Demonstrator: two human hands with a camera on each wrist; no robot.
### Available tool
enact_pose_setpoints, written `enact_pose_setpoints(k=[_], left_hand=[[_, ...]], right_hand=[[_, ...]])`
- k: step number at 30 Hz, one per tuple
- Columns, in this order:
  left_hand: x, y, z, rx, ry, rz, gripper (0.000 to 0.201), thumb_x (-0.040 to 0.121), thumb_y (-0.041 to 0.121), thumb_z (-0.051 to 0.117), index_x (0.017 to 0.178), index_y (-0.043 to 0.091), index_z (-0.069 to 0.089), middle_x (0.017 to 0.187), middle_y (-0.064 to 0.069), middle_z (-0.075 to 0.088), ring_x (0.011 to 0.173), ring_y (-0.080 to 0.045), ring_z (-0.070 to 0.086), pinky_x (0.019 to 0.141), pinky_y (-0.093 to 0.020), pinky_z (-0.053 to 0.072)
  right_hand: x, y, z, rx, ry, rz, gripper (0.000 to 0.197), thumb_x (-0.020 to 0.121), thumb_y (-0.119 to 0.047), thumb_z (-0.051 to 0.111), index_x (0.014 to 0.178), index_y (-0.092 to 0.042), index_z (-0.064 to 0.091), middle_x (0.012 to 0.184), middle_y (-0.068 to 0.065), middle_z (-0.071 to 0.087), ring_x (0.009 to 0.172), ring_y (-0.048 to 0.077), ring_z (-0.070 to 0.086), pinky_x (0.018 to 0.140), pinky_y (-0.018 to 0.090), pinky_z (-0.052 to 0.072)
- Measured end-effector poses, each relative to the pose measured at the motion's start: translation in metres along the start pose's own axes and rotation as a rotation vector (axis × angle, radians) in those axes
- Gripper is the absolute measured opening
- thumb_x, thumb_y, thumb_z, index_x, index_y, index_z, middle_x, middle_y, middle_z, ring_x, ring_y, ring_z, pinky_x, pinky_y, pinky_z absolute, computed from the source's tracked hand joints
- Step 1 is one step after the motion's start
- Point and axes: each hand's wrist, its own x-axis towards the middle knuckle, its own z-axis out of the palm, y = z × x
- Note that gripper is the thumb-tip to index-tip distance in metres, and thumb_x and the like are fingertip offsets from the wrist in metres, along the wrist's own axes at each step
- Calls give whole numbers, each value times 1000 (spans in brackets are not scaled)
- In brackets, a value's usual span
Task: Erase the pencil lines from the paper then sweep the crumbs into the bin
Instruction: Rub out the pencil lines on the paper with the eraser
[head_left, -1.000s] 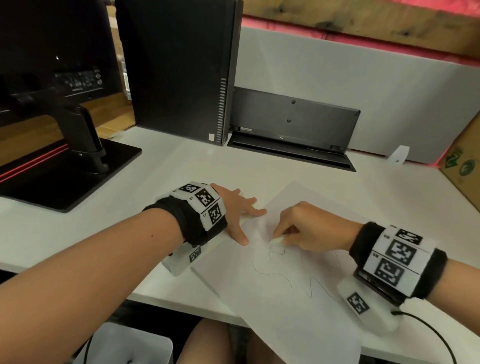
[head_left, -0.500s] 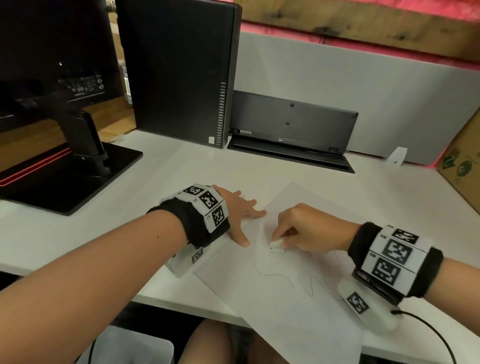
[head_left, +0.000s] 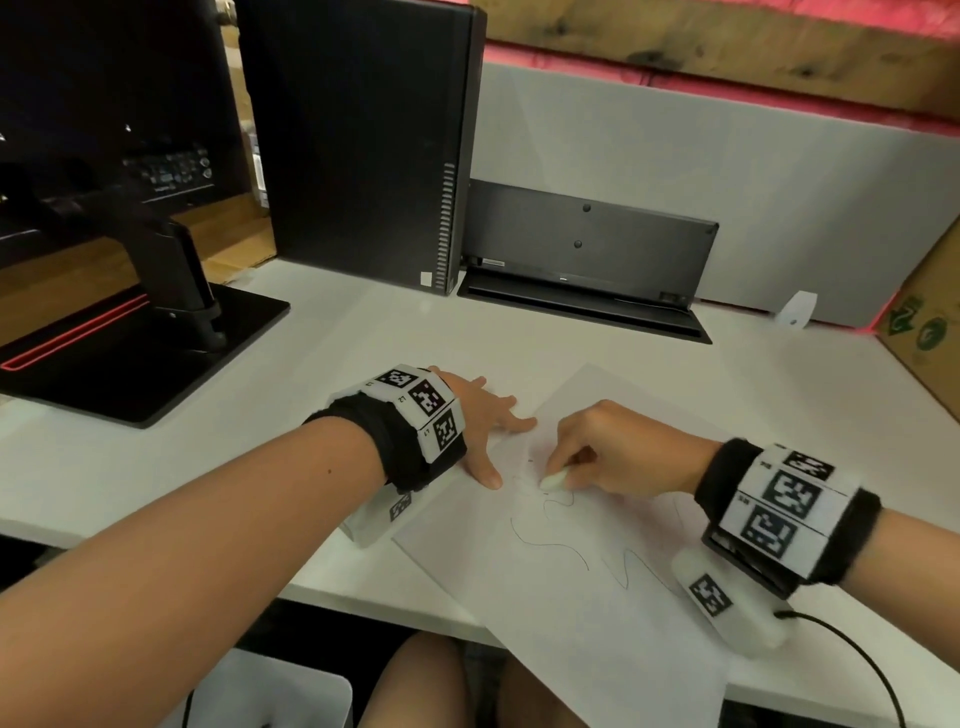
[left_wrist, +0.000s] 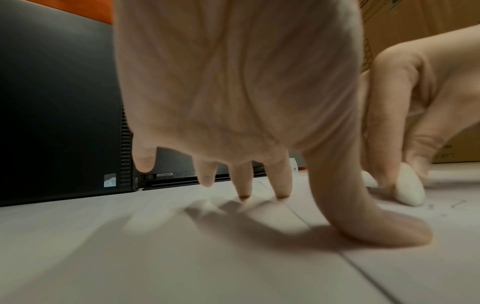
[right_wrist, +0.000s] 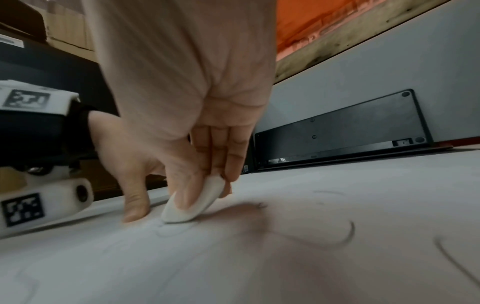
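A white sheet of paper (head_left: 582, 613) lies askew on the desk, its near corner hanging past the front edge. Wavy pencil lines (head_left: 550, 545) run across its middle. My right hand (head_left: 608, 452) pinches a small white eraser (head_left: 555, 480) between thumb and fingers and presses its tip onto the paper at the top end of the lines; the right wrist view shows the eraser (right_wrist: 194, 202) on the sheet. My left hand (head_left: 483, 415) lies flat with fingers spread, its thumb (left_wrist: 389, 226) pressing the paper's left edge (left_wrist: 363, 265).
A white bin (head_left: 270, 691) sits below the desk's front edge at the left. On the white desk (head_left: 363, 332) stand a monitor base (head_left: 130, 358) at left, a black computer tower (head_left: 358, 145) behind, an upended black keyboard (head_left: 587, 260), and a cardboard box (head_left: 930, 322) at far right.
The right hand has kept the eraser at the top end of the lines with only small shifts. The left hand has stayed pressed on the paper's edge.
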Motion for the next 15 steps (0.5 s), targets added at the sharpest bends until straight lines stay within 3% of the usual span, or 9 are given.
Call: enact_pose_setpoints(k=[4, 9, 12, 15], left_hand=[[-2, 2, -1, 18, 7, 6, 89, 81, 59, 58, 146, 49, -2, 158, 14, -7, 146, -21, -10, 111, -60, 2], [0, 2, -2, 44, 3, -5, 89, 81, 62, 56, 145, 48, -4, 158, 14, -9, 146, -23, -11, 111, -60, 2], [0, -1, 0, 18, 9, 4, 90, 81, 62, 56, 146, 46, -5, 157, 15, -10, 146, -21, -11, 112, -58, 0], [0, -2, 1, -5, 14, 19, 90, 82, 61, 56, 146, 47, -5, 157, 15, -10, 146, -21, -11, 112, -57, 0]], right_hand=[[23, 1, -10, -36, 83, 6, 19, 87, -25, 63, 99, -14, 75, 73, -20, 52, 65, -3, 48, 65, 2, 36], [20, 2, -3, -55, 50, -4, 17, 86, -14, 63, 97, -11, 75, 68, -16, 48, 61, 2, 45, 62, 5, 35], [2, 1, 1, -11, 7, -17, 15, 86, -21, 65, 93, -14, 76, 72, -11, 53, 64, 2, 47, 65, 8, 37], [8, 2, -6, 6, 14, 1, 17, 85, -26, 66, 94, -16, 76, 74, -15, 54, 66, 0, 49, 65, 6, 37]])
